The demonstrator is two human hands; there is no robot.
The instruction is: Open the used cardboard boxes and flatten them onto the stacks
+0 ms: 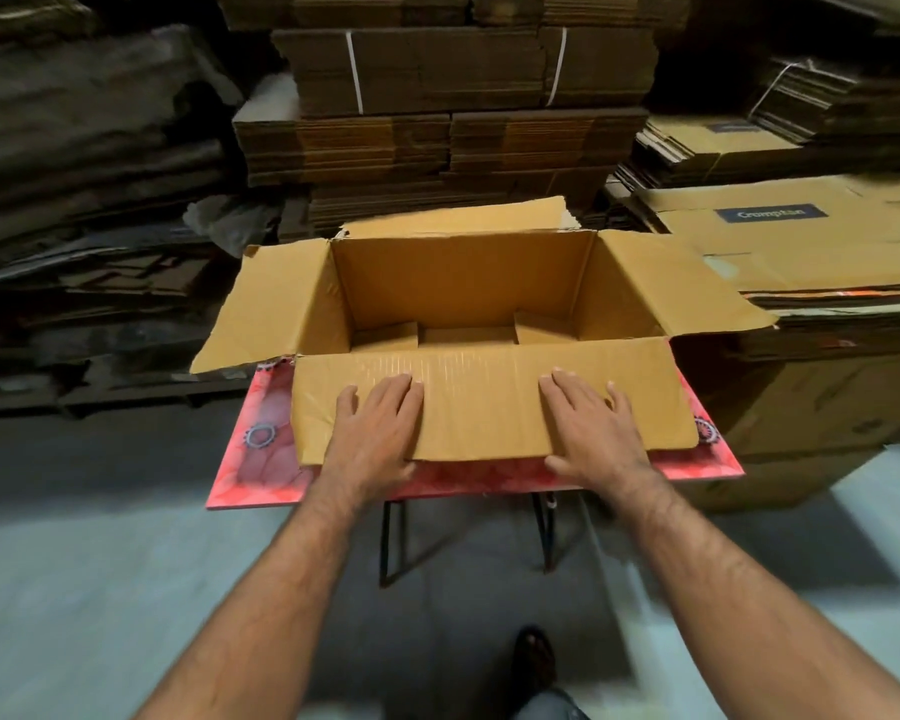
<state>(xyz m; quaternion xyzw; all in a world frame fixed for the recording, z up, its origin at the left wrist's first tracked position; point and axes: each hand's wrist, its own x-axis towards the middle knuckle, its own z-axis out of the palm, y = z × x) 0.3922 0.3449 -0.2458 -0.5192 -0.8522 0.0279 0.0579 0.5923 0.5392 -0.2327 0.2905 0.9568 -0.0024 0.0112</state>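
With the cardboard box (pixel 463 298) sitting open on the red table (pixel 261 459), I've got left hand (pixel 378 426) and right hand (pixel 591 431) flat, fingers straight, pressing its near flap (pixel 481 402). Flattened stacks (pixel 780 241) lie just right.

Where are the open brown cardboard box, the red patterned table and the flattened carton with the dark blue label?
open brown cardboard box (pixel 463 283), head view, inner back wall
red patterned table (pixel 261 459), head view, bare left part of top
flattened carton with dark blue label (pixel 801 252), head view, top face
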